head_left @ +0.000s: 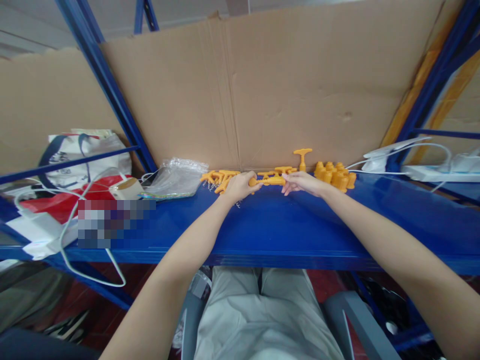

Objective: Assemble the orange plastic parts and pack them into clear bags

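Over the back part of the blue shelf, my left hand (240, 186) is closed round the handle end of an orange plastic corkscrew (275, 181). My right hand (302, 183) pinches the other end of the same piece, which lies level between the two hands. Left of my left hand is a pile of orange T-shaped handles (219, 176) with curly metal spirals. Behind the held piece lie several more orange parts (283, 169). One orange T-handled piece (302, 158) stands upright behind my right hand. Orange cylindrical pieces (335, 176) are grouped right of it.
A clear plastic bag (178, 179) lies left of the handles. Farther left are white cables (71, 220), a red bag (63, 200) and a white bag (90, 155). Cardboard (300, 75) walls the back of the blue shelf (270, 230). A power strip (431, 172) sits at right.
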Demonstrator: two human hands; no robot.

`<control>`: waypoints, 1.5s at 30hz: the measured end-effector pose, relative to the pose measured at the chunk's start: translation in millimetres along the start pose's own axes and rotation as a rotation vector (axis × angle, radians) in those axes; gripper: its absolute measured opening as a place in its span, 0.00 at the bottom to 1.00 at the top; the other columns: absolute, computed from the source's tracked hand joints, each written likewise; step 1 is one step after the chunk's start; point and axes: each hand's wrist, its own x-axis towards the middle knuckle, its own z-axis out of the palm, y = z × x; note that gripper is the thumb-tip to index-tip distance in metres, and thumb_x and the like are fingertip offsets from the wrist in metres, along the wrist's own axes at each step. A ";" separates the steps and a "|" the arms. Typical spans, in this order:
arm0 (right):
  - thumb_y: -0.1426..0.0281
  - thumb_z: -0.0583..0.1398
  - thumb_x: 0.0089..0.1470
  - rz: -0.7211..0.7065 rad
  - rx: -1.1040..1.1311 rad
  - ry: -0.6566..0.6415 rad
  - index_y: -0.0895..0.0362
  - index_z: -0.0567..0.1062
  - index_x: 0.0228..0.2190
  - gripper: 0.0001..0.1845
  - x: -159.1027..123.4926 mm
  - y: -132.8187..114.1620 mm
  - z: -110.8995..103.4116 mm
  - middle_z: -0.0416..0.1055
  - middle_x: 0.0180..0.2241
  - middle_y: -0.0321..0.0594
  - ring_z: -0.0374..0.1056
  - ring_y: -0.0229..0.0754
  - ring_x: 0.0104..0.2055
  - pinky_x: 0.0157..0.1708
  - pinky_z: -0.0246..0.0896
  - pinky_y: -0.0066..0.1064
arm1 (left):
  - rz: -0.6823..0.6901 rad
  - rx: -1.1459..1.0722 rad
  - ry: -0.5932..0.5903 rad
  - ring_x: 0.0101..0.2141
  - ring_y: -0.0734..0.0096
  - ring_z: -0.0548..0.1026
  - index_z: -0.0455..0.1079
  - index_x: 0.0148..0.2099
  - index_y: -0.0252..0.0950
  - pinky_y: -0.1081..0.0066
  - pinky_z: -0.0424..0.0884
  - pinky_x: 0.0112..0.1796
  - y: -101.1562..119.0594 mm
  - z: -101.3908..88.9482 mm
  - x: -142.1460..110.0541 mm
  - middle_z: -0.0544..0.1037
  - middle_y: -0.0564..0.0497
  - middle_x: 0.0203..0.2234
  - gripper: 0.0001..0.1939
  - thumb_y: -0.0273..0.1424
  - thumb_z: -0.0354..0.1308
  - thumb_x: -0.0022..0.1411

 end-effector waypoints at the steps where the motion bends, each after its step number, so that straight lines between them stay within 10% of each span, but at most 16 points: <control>1: 0.54 0.59 0.61 0.011 0.019 0.000 0.59 0.75 0.25 0.22 0.2 -0.1 0.6 0.77 0.24 0.44 0.73 0.36 0.25 0.33 0.67 0.28 | -0.001 0.001 0.000 0.33 0.65 0.77 0.72 0.44 0.37 0.72 0.64 0.31 -0.2 0.1 -0.1 0.81 0.49 0.32 0.14 0.40 0.60 0.61; 35: 0.67 0.62 0.59 0.013 0.130 0.024 0.59 0.76 0.36 0.07 2.4 1.6 5.9 0.79 0.35 0.44 0.74 0.35 0.28 0.38 0.72 0.28 | -0.038 -0.022 -0.025 0.36 0.63 0.79 0.73 0.45 0.36 0.70 0.69 0.36 1.7 1.8 -0.3 0.81 0.48 0.34 0.14 0.40 0.59 0.63; 41: 0.68 0.62 0.59 -0.041 0.152 0.220 0.57 0.73 0.37 0.06 7.4 3.6 0.3 0.78 0.36 0.43 0.74 0.35 0.28 0.37 0.72 0.30 | 0.019 -0.103 0.070 0.49 0.62 0.75 0.60 0.64 0.36 0.65 0.71 0.48 -8.7 5.5 1.8 0.77 0.42 0.51 0.25 0.38 0.51 0.69; 45: 0.67 0.65 0.55 -0.151 0.153 0.436 0.54 0.68 0.40 0.13 20.9 15.8 -9.4 0.75 0.40 0.40 0.75 0.37 0.31 0.35 0.72 0.29 | 0.006 -0.001 -0.048 0.60 0.55 0.67 0.67 0.60 0.38 0.56 0.64 0.58 -26.8 15.1 2.3 0.68 0.41 0.61 0.22 0.37 0.53 0.66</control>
